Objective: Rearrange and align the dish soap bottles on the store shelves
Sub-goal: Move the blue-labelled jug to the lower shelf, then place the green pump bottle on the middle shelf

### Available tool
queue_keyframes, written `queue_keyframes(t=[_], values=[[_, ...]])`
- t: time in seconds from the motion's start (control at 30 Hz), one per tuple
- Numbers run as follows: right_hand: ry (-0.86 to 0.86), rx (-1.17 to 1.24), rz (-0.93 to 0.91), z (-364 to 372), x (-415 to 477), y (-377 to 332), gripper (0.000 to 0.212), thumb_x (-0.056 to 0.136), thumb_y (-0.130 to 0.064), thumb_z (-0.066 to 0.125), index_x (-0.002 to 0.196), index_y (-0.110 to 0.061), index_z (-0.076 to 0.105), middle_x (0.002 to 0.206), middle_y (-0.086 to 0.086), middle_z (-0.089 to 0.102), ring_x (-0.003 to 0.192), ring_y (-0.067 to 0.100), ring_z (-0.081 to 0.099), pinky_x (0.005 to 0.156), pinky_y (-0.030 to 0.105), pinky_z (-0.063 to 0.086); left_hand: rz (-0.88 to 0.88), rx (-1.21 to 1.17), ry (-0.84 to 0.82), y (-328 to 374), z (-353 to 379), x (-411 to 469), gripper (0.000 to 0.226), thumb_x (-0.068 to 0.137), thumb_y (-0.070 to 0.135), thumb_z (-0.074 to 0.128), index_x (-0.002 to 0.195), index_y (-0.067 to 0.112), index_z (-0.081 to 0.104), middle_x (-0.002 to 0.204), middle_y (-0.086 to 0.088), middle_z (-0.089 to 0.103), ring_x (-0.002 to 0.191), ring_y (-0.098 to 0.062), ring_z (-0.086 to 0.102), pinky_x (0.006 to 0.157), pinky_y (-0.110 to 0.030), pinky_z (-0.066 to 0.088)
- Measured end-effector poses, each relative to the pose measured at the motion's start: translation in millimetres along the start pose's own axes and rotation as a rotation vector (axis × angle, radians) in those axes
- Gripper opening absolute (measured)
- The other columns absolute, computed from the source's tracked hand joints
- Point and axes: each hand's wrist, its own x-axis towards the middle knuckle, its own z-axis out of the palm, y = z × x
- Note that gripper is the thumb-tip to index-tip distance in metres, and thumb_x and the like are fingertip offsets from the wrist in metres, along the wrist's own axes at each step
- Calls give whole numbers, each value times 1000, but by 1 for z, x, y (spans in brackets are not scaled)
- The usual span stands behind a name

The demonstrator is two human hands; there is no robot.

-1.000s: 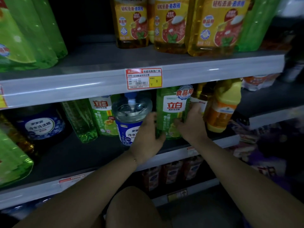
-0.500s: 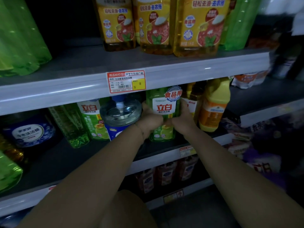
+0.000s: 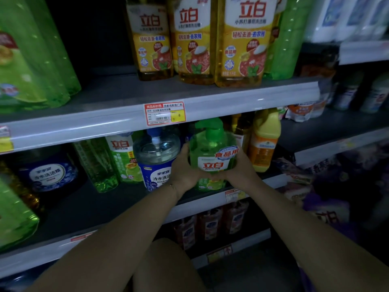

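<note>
Left hand (image 3: 185, 168) and right hand (image 3: 240, 165) are clasping the translucent green plastic pump bottle (image 3: 212, 153) from both sides, with the clear round blue-labelled tub (image 3: 156, 160) just left of the grip. It should be going down upright, label forward.

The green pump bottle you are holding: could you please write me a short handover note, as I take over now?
Hands: left hand and right hand both grip the green pump bottle, one on each side.
It is at the front of the middle shelf, label outward, between the blue-label jar and the orange bottle.
Done: this bottle faces front.
Left: set it in line, then probably straighten the green bottles further left.
</note>
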Motion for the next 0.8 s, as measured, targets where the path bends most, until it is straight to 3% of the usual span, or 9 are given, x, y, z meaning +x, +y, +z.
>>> queue_keyframes(t=[0.07, 0.13, 0.2, 0.33, 0.43, 0.53, 0.6, 0.67, 0.8], values=[[18, 3, -34, 4, -9, 1, 87, 56, 3, 88, 127, -26, 47, 112, -15, 60, 94, -16, 59, 73, 7, 49, 54, 13, -1, -3, -2, -10, 80, 58, 5, 90, 120, 30, 47, 99, 27, 56, 89, 8, 56, 69, -3, 48], [37, -25, -64, 6, -18, 0, 88, 55, 1, 89, 119, -39, 44, 112, -19, 58, 97, -19, 56, 75, 5, 47, 103, 39, 3, -7, -4, -19, 74, 60, 9, 90, 118, 30, 50, 105, 23, 62, 101, -3, 61, 81, -15, 53], [46, -60, -92, 6, -26, -4, 90, 55, -2, 90, 119, -43, 41, 114, -21, 56, 99, -19, 55, 78, 5, 47, 139, 49, 6, -6, -8, -28, 70, 62, 10, 89, 115, 33, 52, 109, 20, 64, 104, -2, 62, 86, -24, 55], [39, -83, -126, 0, -37, -26, 98, 53, -3, 92, 128, -37, 40, 117, -17, 59, 104, -12, 57, 83, 12, 50, 235, 68, -2, 15, -20, -43, 74, 60, 4, 87, 110, 43, 48, 108, 23, 59, 97, 16, 56, 78, -10, 49], [17, -105, -156, -7, -45, -51, 96, 53, -3, 92, 128, -38, 43, 117, -12, 63, 109, 0, 60, 88, 24, 54, 307, 89, -15, 36, -36, -53, 80, 56, 16, 91, 119, 42, 50, 116, 20, 62, 110, 2, 57, 89, -25, 52], [-6, -127, -196, -8, -54, -86, 89, 57, -4, 90, 118, -50, 42, 112, -20, 60, 101, -13, 57, 79, 13, 51, 372, 62, -37, 61, -52, -64, 80, 57, 19, 91, 124, 39, 53, 119, 15, 64, 115, -7, 58, 93, -39, 53], [-10, -107, -229, -4, -57, -110, 80, 62, 0, 86, 114, -45, 45, 108, -24, 58, 91, -21, 55, 69, 6, 48, 395, 31, -23, 81, -64, -72, 81, 55, 21, 89, 124, 42, 53, 119, 14, 65, 113, -11, 60, 90, -40, 55], [-7, -76, -253, 3, -59, -135, 72, 63, 1, 85, 112, -37, 50, 104, -22, 61, 85, -21, 57, 64, 4, 46, 399, -8, -6, 99, -79, -79, 81, 53, 21, 88, 126, 32, 56, 119, 8, 67, 111, -17, 63, 88, -42, 56], [-14, 13, -308, 27, -58, -177, 77, 62, -5, 87, 125, -30, 51, 107, -21, 65, 92, -11, 62, 71, 12, 52, 403, -49, 28, 134, -114, -96, 75, 54, 17, 87, 124, 19, 59, 114, 2, 71, 105, -21, 67, 89, -46, 56]])
